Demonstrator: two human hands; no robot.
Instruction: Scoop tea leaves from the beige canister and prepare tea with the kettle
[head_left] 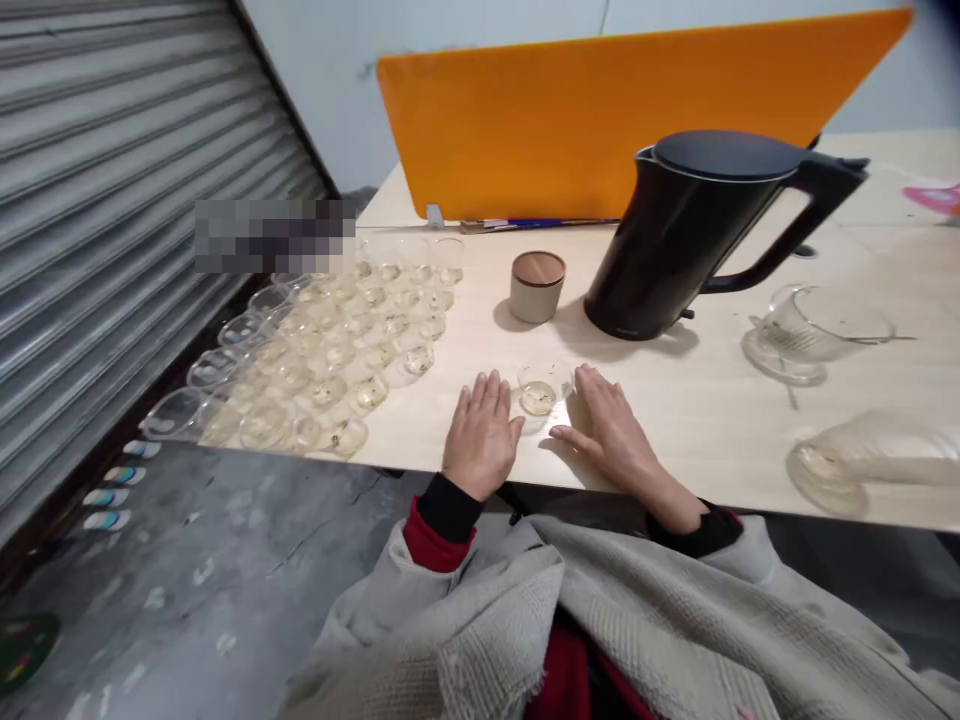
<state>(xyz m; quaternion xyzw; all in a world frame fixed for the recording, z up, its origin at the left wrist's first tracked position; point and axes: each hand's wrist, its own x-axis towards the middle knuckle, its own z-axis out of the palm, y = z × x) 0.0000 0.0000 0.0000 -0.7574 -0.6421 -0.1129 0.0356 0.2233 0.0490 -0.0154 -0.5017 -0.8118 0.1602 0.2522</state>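
A small clear cup with a little pale liquid and dark bits at its bottom stands near the table's front edge. Flat on the tabletop, just left of that cup, lies my left hand, its fingers stretched out and holding nothing. To the cup's right my right hand rests with fingers extended and thumb apart, also holding nothing. Many similar clear cups with pale liquid stand packed together on the left. Beyond the single cup sits a grey canister with a wooden lid.
A black electric kettle stands back right, before an orange divider panel. Farther right are a glass cup on a saucer and a stack of clear cups lying sideways. A metal shutter borders the left side.
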